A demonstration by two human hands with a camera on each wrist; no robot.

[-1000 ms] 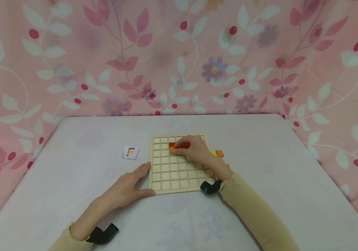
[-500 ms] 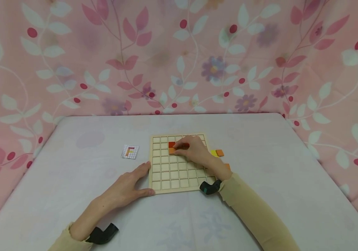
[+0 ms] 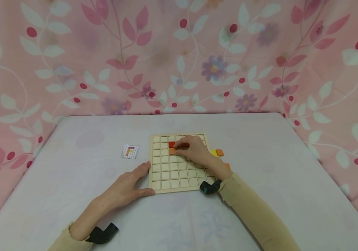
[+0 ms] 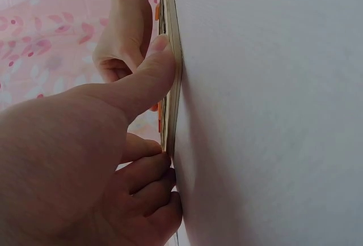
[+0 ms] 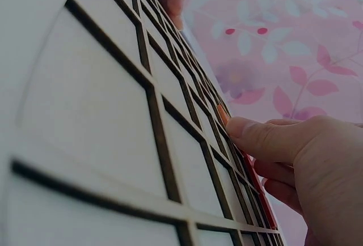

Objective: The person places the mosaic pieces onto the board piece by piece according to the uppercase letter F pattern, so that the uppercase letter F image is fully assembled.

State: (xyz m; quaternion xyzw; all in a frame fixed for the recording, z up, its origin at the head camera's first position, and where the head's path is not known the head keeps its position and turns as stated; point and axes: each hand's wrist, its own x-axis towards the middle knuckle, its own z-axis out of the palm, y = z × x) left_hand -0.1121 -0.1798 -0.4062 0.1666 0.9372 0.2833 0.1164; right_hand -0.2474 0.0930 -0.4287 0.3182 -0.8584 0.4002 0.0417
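A pale wooden grid board [image 3: 174, 175] lies on the table. My right hand [image 3: 195, 150] is over its upper part, thumb and forefinger pinching the edge of an orange square tile [image 3: 171, 151]. That tile sits in a cell directly below a red tile [image 3: 171, 144]; more red shows behind the fingers, partly hidden. In the right wrist view the thumb [image 5: 241, 130] touches the orange tile. My left hand [image 3: 123, 186] rests at the board's near left corner, its forefinger against the left side and its thumb [image 4: 153, 73] on the near edge.
A small pattern card [image 3: 130, 152] with a coloured grid lies left of the board. Beyond the board's right edge are a yellow tile [image 3: 213, 152], an orange tile [image 3: 219, 152] and another orange piece [image 3: 227, 166], partly covered by my right forearm.
The orange tile, tilted between my right fingers a second ago, now lies flat in the cell under the red one. My right hand shifted only slightly; my left hand stayed put.
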